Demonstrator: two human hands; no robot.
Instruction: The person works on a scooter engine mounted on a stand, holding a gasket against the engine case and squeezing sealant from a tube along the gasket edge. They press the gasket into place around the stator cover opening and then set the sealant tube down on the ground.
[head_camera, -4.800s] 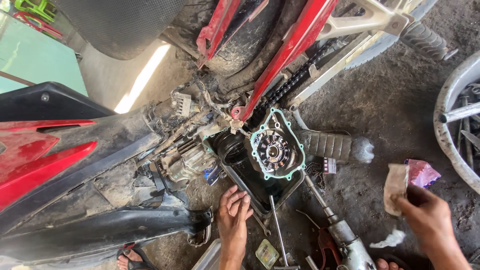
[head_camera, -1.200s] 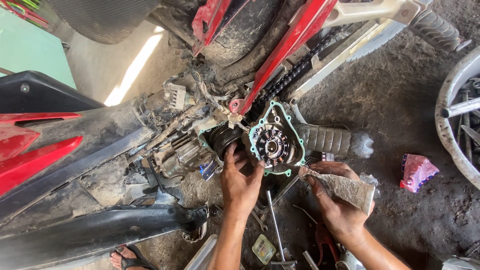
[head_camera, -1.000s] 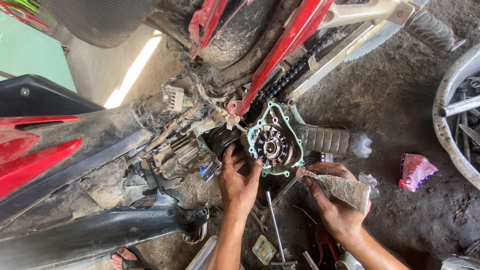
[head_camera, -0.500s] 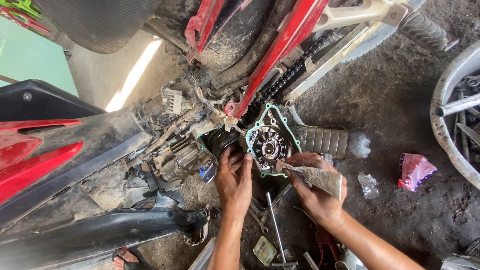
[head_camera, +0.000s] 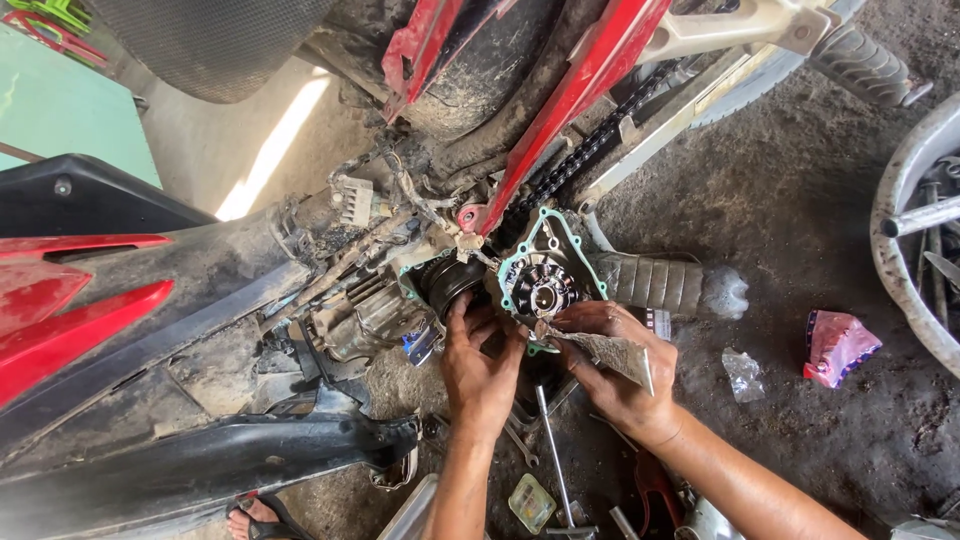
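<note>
The left hand (head_camera: 482, 368) braces open-fingered against the engine (head_camera: 540, 285), low on the tipped motorbike, while the right hand (head_camera: 612, 362) pinches a grey rag (head_camera: 612, 350), best wiped gently along the green gasket (head_camera: 512, 262).

- The left hand (head_camera: 482, 372) presses against the open engine case (head_camera: 540, 285) with its green gasket.
- The right hand (head_camera: 612, 368) holds a grimy rag (head_camera: 612, 350) just below it.
- A pink crumpled wrapper (head_camera: 838, 345) lies on the dirt floor (head_camera: 800, 200).
</note>
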